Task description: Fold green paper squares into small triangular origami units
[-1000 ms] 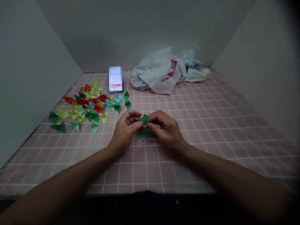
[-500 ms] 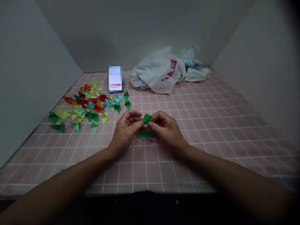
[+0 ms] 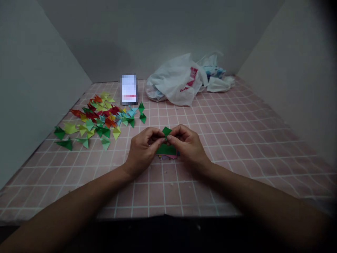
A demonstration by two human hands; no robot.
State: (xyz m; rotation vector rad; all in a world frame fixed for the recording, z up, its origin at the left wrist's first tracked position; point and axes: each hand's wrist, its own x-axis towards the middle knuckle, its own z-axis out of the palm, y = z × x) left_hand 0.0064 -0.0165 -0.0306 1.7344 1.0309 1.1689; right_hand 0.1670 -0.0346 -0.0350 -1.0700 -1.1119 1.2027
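Small green folded paper (image 3: 166, 131), one corner pointing up toward the table's far edge, held just above the tabletop about midway between left and right edges, nearer the near edge than the far one

Left hand (image 3: 143, 149): thumb and index pinching the paper's lower left side, other fingers curled in behind, back of hand turned to the left edge

Right hand (image 3: 191, 146): thumb and index pinching the lower right side, fingers bent, knuckles up; the two thumb tips meet or nearly meet, exact contact too small to tell

Both forearms slant in from the near corners, wrists off the near edge, hands making a peak over the paper

Directly below the hands, a stack of paper (image 3: 166, 150), green sheet on top, pink and other colours showing along its near side

Toward the left edge, a spread of folded paper shapes (image 3: 104, 131) in green, yellow, red, orange, light blue

By the far edge: a pixelated upright screen (image 3: 129, 88), left of centre; a white plastic bag (image 3: 173, 79) with red print; to its right, a crumpled white bag (image 3: 219, 84)

Pink gridded cloth (image 3: 223, 140) over the table
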